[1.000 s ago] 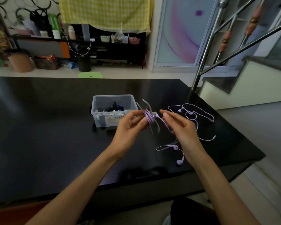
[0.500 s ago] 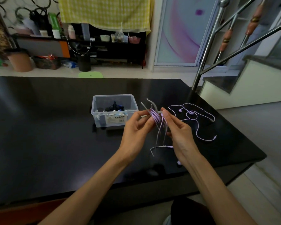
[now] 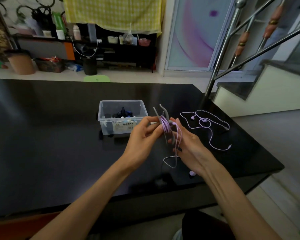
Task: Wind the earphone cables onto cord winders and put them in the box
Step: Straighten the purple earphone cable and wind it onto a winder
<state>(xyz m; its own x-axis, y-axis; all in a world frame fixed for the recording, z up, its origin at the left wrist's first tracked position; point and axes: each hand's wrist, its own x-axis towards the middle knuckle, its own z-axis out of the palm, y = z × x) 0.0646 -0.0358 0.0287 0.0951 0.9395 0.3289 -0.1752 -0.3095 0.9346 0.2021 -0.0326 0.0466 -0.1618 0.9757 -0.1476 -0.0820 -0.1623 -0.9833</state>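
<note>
Two hands, one half-wound cable (image 3: 177,144).
Left hand (image 3: 142,135) pinches the winder (image 3: 163,113); right hand (image 3: 189,144) loosely guides the light, limp, tangle-prone cord. Best gripped near its wound end.

This is looking like a lived-in home, a ground-floor living area. A glossy black table (image 3: 59,135) is filling the foreground and serving as the landmark. Beyond its far edge, a low dark shelf unit (image 3: 111,49) is standing against the wall, crowded with bottles, cups and small containers, and a yellow checked cloth (image 3: 113,13) is hanging above it. A brown bin (image 3: 22,64) is sitting on the tiled floor past the table's far left corner, and a green stool (image 3: 97,78) is peeking up just behind its far edge. To the table's right, a steel stair railing (image 3: 232,40) is climbing beside a frosted sliding door (image 3: 197,35).
</note>
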